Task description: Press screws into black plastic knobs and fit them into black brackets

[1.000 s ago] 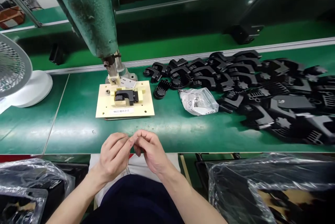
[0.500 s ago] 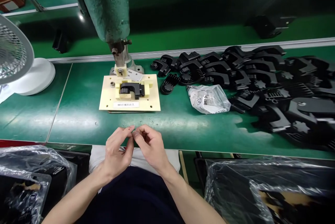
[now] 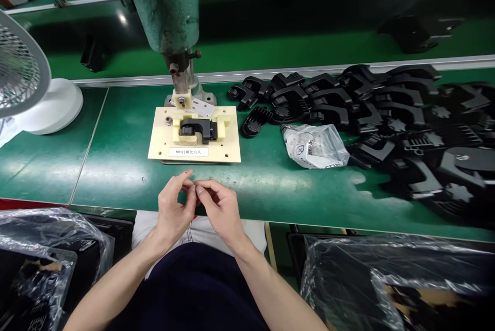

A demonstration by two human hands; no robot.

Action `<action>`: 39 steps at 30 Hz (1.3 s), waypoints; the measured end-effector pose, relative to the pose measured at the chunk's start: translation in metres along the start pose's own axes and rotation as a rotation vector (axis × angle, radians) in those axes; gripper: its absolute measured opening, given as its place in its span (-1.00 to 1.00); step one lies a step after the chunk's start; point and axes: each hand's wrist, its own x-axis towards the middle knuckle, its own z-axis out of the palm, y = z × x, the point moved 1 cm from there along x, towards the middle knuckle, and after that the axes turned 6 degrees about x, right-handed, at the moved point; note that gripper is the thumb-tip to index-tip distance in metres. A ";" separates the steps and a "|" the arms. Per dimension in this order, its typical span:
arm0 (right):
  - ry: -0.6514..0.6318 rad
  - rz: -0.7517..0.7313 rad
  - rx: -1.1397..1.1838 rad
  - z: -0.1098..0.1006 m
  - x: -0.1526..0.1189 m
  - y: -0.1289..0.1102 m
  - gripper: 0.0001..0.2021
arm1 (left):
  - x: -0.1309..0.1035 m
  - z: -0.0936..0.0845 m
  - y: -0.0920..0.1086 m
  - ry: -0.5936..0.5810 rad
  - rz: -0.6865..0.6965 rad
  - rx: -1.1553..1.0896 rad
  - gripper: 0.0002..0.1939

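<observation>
"What are you holding?"

"I can't tell. Over the desk's (image 3: 127,166) near edge, my left hand (image 3: 172,207) and right hand (image 3: 221,213) meet, each grip with thumb and fingertips pressed together; anything between them is too small to make out."

"How far along are you?"

"One black part (image 3: 201,128) sits in the cream fixture (image 3: 228,143) just beyond, so I'd call its placing done. My fingertip work looks unfinished."

"And what's left?"

"Plenty, I'd judge: loose black parts (image 3: 406,96) crowd the right, past a plastic bag (image 3: 315,145)."

"Anything in the way?"

"Nothing before the fixture; the green machine (image 3: 164,6) stands close at its far edge."
</observation>
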 end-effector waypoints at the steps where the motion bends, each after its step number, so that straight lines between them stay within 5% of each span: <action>1: -0.005 -0.003 0.004 0.000 0.000 -0.001 -0.86 | 0.001 0.000 0.000 0.003 0.018 0.019 -0.72; 12: 0.007 -0.019 0.032 -0.001 0.001 0.000 -0.88 | 0.004 0.000 0.003 0.024 0.206 0.235 -0.74; 22: 0.146 0.100 0.444 0.003 -0.003 0.005 -0.84 | 0.005 -0.013 0.009 -0.089 -0.424 -0.384 -0.75; 30: 0.173 0.003 0.372 0.012 -0.010 0.005 -0.92 | 0.008 -0.015 0.022 -0.106 -0.548 -0.602 -0.72; 39: 0.059 -0.046 0.142 -0.003 -0.010 -0.003 -0.93 | 0.015 -0.017 0.011 -0.160 -0.742 -0.829 -0.63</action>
